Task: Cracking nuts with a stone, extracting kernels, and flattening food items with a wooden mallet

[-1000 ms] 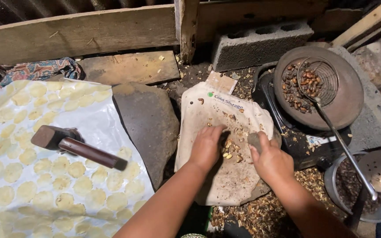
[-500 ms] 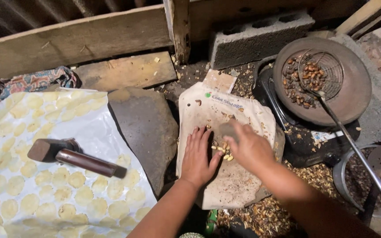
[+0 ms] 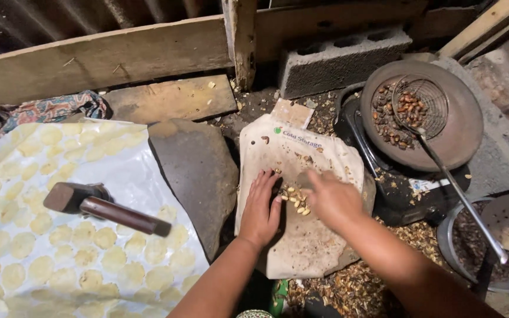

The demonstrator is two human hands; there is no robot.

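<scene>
Two bare hands work over the worn sack sheet (image 3: 301, 247), and between them we see a small cluster of pale kernels (image 3: 294, 200) lying near its middle. Our left hand (image 3: 261, 206) rests flat on the sheet with fingers spread, touching nothing but the sheet, its fingertips just beside the cluster's left edge. Our right hand (image 3: 331, 197) comes in from the right with fingers curled down over the cluster's far side; whether it pinches any kernel we cannot tell, since the palm hides the fingertips. The cluster thus lies right of the left hand and left of the right, both about equally near. Its long axis runs roughly from the sheet's upper left toward its lower right, though single kernels point every way. Well apart, toward the sheet's right edge, stands a round pan (image 3: 443, 135) holding a wire skimmer (image 3: 419, 106) of darker nuts; a mallet (image 3: 98, 206) lies far left.
</scene>
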